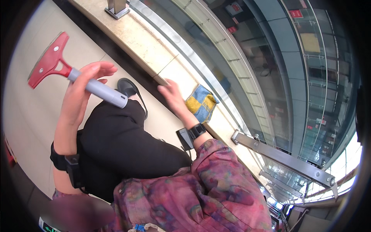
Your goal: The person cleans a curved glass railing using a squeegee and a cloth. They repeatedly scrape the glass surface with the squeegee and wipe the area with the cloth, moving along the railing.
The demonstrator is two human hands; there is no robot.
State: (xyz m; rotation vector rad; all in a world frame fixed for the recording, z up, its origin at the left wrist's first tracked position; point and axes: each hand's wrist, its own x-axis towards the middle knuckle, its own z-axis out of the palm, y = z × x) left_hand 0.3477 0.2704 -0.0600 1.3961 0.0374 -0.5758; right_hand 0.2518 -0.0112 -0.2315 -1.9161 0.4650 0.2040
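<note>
My left hand [82, 87] holds a scraper [50, 61] by its grey plastic handle, over my bent knee. The scraper's wide red head points to the upper left, with the blade along its far edge. The thumb lies across the handle, and the other fingers are loosely bent. My right hand [174, 97], slightly blurred, is at the front edge of a pale stone ledge [147, 46]. Nothing shows in it, and thumb and fingers are apart; whether it touches the stone I cannot tell. Next to its wrist, a blue and yellow checked cloth [202, 103] lies on the ledge.
Glass panels [191, 43] rise along the ledge, held by a steel post [284, 158] at right and another post base [117, 11] at the top. Beyond the glass are lower floors with railings. Pale floor tiles [32, 116] lie at left, and my black shoe [127, 87] is below the knee.
</note>
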